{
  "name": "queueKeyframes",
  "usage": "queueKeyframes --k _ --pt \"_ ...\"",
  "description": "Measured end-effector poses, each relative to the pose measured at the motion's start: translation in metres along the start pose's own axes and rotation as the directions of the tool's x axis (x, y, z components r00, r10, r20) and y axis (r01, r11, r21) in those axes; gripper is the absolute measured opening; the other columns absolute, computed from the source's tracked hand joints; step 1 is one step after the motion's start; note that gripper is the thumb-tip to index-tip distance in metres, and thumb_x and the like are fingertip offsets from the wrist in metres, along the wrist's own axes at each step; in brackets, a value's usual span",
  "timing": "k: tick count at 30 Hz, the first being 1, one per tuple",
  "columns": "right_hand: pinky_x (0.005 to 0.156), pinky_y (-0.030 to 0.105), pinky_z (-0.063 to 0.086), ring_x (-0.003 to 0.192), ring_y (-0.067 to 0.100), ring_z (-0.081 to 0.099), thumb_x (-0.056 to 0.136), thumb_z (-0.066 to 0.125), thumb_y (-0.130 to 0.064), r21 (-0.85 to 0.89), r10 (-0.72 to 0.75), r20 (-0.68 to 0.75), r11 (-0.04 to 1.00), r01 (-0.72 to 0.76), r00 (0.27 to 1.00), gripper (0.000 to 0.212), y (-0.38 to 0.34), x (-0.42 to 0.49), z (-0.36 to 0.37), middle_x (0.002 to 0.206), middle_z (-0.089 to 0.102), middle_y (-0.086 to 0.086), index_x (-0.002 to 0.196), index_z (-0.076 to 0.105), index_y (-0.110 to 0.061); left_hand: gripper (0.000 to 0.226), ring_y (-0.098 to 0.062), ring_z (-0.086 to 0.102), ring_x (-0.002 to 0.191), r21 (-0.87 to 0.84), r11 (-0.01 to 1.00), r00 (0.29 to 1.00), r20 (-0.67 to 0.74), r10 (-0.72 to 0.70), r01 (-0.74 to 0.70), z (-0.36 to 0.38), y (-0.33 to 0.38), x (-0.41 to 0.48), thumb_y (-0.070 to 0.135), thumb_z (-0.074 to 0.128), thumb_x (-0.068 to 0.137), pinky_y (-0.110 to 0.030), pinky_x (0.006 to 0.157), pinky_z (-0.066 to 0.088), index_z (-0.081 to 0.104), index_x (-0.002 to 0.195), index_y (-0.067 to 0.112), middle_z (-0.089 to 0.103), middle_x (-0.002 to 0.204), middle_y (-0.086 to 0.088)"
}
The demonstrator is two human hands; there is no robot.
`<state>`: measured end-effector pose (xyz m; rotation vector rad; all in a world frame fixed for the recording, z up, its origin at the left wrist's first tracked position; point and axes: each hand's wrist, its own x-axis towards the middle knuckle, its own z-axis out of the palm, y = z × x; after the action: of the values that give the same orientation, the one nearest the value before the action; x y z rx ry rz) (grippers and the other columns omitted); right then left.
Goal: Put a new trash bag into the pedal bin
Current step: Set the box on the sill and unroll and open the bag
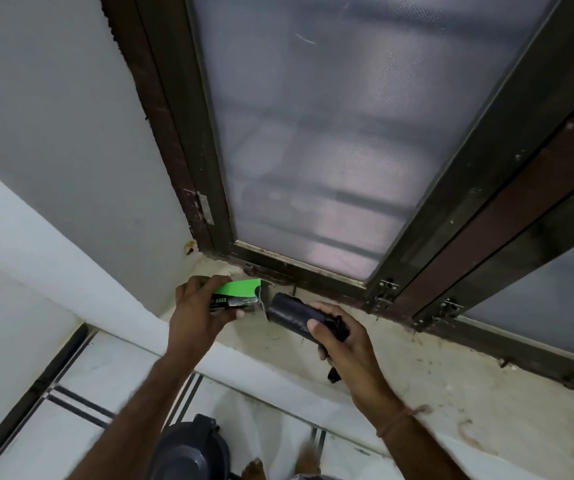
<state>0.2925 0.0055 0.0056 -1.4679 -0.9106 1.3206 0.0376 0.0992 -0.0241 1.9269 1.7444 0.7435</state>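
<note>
Your roll of trash bags [292, 315] lies in your right hand [342, 344], just right of the green and black box [235, 296] and pointing its free end toward the box's torn open end. Your right hand is closed around the far end of the roll, thumb laid along its top, with a loose bit of black bag hanging below the palm. Your left hand [195, 315] is closed on the box from its left side, thumb underneath, fingers over the top. Both hands hover just over the window sill [452, 386], in front of the box's nearest corner of the window frame [313, 271]. Both forearms reach up and forward from below, wrists slightly bent inward toward the box. The pedal bin [192, 448] stands on the floor well below the box, lid shut, between your forearms.
</note>
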Motion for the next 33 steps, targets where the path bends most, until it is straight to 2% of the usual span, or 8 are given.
queueKeyframes --k 4,9,12,16,22,26,30,33 --pt "0.073 0.018 0.052 0.075 -0.004 0.064 0.096 0.072 -0.013 -0.140 -0.099 0.047 0.985 0.105 0.994 0.028 -0.011 0.001 0.002 0.111 0.076 -0.006 0.118 0.074 -0.031 0.062 -0.031 0.046 0.114 -0.011 1.000 1.000 -0.011 0.007 -0.007 -0.007 -0.001 -0.003 0.033 0.091 0.070 -0.033 0.080 0.040 0.066 0.126 0.023 0.059 0.118 -0.006" --pt "0.069 0.009 0.046 0.074 -0.010 0.063 0.094 0.074 -0.011 -0.207 -0.119 0.092 0.969 0.135 0.989 0.026 -0.025 0.003 0.001 0.104 0.076 -0.010 0.117 0.076 -0.025 0.060 -0.026 0.044 0.115 0.005 0.989 0.989 0.030 0.146 -0.146 -0.014 -0.007 -0.006 0.033 0.091 0.068 -0.037 0.081 0.047 0.068 0.123 0.025 0.057 0.118 -0.002" --pt "0.065 0.018 0.048 0.068 -0.002 0.059 0.095 0.073 -0.016 -0.179 -0.093 0.104 0.978 0.110 0.990 0.025 -0.027 0.003 0.000 0.100 0.074 -0.010 0.116 0.076 -0.031 0.060 -0.024 0.043 0.118 0.014 0.985 0.984 0.040 0.172 -0.173 -0.019 -0.006 -0.009 0.029 0.092 0.067 -0.038 0.081 0.051 0.069 0.122 0.026 0.056 0.119 0.000" --pt "0.064 0.036 0.046 0.070 0.017 0.055 0.097 0.072 -0.025 -0.115 -0.012 0.067 0.993 0.020 0.998 0.023 -0.023 -0.001 0.001 0.101 0.073 0.002 0.111 0.075 -0.043 0.058 -0.022 0.042 0.118 -0.003 0.981 0.980 0.056 0.192 -0.192 -0.020 -0.005 -0.017 0.030 0.091 0.069 -0.035 0.079 0.047 0.069 0.122 0.027 0.055 0.120 0.001" --pt "0.054 0.020 0.044 0.062 0.017 0.051 0.097 0.073 -0.019 -0.028 0.027 0.048 0.999 -0.025 0.998 0.018 -0.019 -0.006 0.008 0.096 0.075 -0.001 0.106 0.077 -0.034 0.060 -0.021 0.042 0.110 -0.019 0.981 0.979 0.066 0.192 -0.192 -0.018 -0.004 -0.030 0.051 0.079 0.068 -0.033 0.078 0.040 0.070 0.122 0.025 0.057 0.113 0.001" --pt "0.058 0.020 0.045 0.067 0.019 0.050 0.097 0.072 -0.021 -0.125 0.010 0.130 0.992 0.006 0.991 0.020 -0.019 -0.008 0.007 0.097 0.074 -0.004 0.114 0.076 -0.033 0.062 -0.024 0.046 0.108 -0.077 0.985 0.981 0.106 0.162 -0.154 -0.016 -0.003 -0.039 0.050 0.079 0.065 -0.032 0.081 0.043 0.071 0.122 0.025 0.057 0.112 0.001" --pt "0.063 0.022 0.046 0.069 0.015 0.049 0.099 0.071 -0.019 -0.138 -0.019 0.211 0.989 0.049 0.977 0.022 -0.020 -0.009 0.012 0.103 0.076 -0.001 0.117 0.075 -0.029 0.066 -0.022 0.048 0.107 -0.170 0.971 0.966 0.169 0.197 -0.169 -0.010 0.003 -0.046 0.052 0.080 0.064 -0.012 0.086 0.033 0.070 0.122 0.024 0.059 0.112 0.003" --pt "0.065 0.023 0.047 0.070 0.013 0.050 0.100 0.069 -0.020 -0.139 -0.036 0.205 0.988 0.065 0.978 0.020 -0.018 -0.011 0.018 0.107 0.075 -0.001 0.119 0.073 -0.026 0.069 -0.020 0.048 0.107 -0.201 0.967 0.970 0.156 0.189 -0.156 -0.007 0.002 -0.049 0.062 0.077 0.062 -0.011 0.086 0.032 0.069 0.122 0.029 0.059 0.110 0.008"
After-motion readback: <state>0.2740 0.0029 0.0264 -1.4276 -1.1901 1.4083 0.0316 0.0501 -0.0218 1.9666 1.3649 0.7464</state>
